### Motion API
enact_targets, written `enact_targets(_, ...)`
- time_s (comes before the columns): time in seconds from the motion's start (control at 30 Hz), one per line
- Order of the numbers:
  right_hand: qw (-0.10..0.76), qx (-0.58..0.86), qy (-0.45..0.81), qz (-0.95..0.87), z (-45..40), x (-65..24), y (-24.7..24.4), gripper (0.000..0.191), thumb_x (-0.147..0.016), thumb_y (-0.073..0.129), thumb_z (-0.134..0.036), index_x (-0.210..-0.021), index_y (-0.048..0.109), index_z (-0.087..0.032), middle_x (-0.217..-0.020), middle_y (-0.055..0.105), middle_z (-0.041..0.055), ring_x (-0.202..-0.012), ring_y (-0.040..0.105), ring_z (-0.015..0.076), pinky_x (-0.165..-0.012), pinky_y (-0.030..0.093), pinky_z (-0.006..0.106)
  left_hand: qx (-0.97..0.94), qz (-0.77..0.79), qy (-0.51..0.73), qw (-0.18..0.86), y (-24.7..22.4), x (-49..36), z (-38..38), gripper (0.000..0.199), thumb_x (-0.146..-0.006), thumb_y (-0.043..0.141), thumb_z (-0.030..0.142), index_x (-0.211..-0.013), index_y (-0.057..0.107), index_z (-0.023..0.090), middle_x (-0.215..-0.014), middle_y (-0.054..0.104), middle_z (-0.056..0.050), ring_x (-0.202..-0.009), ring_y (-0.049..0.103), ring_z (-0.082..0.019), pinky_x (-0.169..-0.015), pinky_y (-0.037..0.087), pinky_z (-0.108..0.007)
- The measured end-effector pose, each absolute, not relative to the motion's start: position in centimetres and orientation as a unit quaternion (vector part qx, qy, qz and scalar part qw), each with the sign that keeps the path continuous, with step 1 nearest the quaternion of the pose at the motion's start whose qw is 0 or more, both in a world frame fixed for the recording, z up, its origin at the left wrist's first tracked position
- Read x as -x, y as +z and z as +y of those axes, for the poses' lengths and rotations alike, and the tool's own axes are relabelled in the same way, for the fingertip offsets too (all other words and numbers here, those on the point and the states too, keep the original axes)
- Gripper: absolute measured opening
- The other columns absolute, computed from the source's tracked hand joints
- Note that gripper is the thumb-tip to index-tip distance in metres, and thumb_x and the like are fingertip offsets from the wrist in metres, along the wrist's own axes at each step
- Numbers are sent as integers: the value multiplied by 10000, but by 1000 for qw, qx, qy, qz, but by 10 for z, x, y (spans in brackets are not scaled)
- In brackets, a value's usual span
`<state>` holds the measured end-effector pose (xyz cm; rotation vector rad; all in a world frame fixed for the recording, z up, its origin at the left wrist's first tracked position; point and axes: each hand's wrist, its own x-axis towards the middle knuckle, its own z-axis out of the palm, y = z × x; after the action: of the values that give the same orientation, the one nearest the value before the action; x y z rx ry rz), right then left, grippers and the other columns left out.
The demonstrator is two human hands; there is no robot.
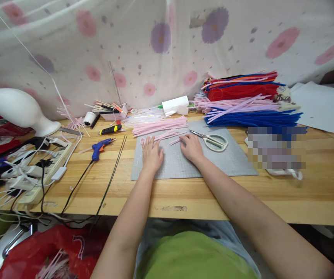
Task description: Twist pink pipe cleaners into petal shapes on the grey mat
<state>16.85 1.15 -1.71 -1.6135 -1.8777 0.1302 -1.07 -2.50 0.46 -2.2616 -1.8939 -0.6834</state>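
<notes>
Green clothing [196, 255] is cut off below. On the mat [228, 164], the left hand [152, 155] lies spread, fingertips at pink stems [167, 135]; whether the curled right hand [191, 147] grips the short piece [175, 142], I can't tell.

On the table [242, 197], the mat [181, 167] bears the scissors [217, 147], a stem [175, 142] left of them and a bundle [159, 126] at its back left, with the roll [173, 104] behind, the glue gun [98, 149] to the left and the power strip [55, 161] farther left.
</notes>
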Motion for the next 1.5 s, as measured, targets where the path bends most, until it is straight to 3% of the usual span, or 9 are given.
enact_targets(0.2,311,554,74,-769,19,-171,-24,279,-762,442,-155,-931,661,-184,-1037,617,62,-995,485,214,-892,356,357,733,-674,-91,-8,-9,5,-24,673,-813,231,531,-1305,315,79,-1400,249,-152,-1320,131,-252,-1055,139,-448)
enact_targets(0.37,355,539,113,-756,19,-174,-27,265,-712,450,-103,-818,677,-189,-969,649,30,-950,521,177,-883,378,310,693,-713,-103,2,-7,11,-19,602,-816,235,516,-1285,365,163,-1387,287,-136,-1312,150,-278,-1028,138,-515)
enact_targets(0.53,364,597,100,-708,19,-174,-18,290,-740,433,-148,-940,641,-176,-991,637,47,-963,512,192,-875,376,327,705,-697,-129,20,-4,16,-14,516,-826,289,437,-1260,398,179,-1368,335,-107,-1305,179,-266,-1024,76,-557)
enact_targets(0.93,39,479,-12,-877,80,-165,27,219,-710,482,-123,-808,664,-195,-900,659,103,-892,547,226,-720,393,312,718,-637,-275,49,-5,12,-13,367,-800,404,246,-1146,508,182,-1269,460,-79,-1226,337,-195,-1061,153,-442)
enact_targets(1.07,8,463,-11,-886,79,-157,35,160,-629,544,-91,-728,648,-161,-836,658,122,-844,571,234,-719,396,316,706,-631,-318,41,-4,14,-14,245,-814,410,279,-863,626,174,-1065,579,-77,-1063,474,-178,-1025,239,-402)
enact_targets(1.17,47,474,91,-874,70,-155,47,87,-579,574,-128,-651,606,-167,-732,645,77,-746,582,217,-652,408,297,695,-624,-355,41,-1,13,-15,268,-813,424,336,-793,628,163,-1000,583,-91,-1010,493,-175,-950,335,-354)
enact_targets(1.3,101,394,474,-781,51,-158,58,82,-613,541,-173,-692,558,-169,-587,573,-7,-575,562,125,-541,417,226,727,-580,-366,49,6,6,-19,325,-827,406,307,-1104,535,197,-1172,516,-80,-1107,435,-159,-948,337,-319)
enact_targets(1.37,108,332,626,-697,40,-160,55,110,-614,572,-200,-716,552,-160,-590,562,-24,-531,546,94,-518,423,208,754,-555,-348,42,8,2,-22,309,-833,392,261,-1101,539,214,-1156,537,-58,-1117,429,-152,-955,327,-309)
enact_targets(1.5,151,292,737,-591,23,-166,43,209,-590,661,-239,-750,562,-147,-598,556,-40,-472,505,55,-474,418,181,761,-562,-323,23,6,-1,-24,303,-853,337,241,-1032,577,197,-994,612,-55,-986,510,-153,-857,378,-277)
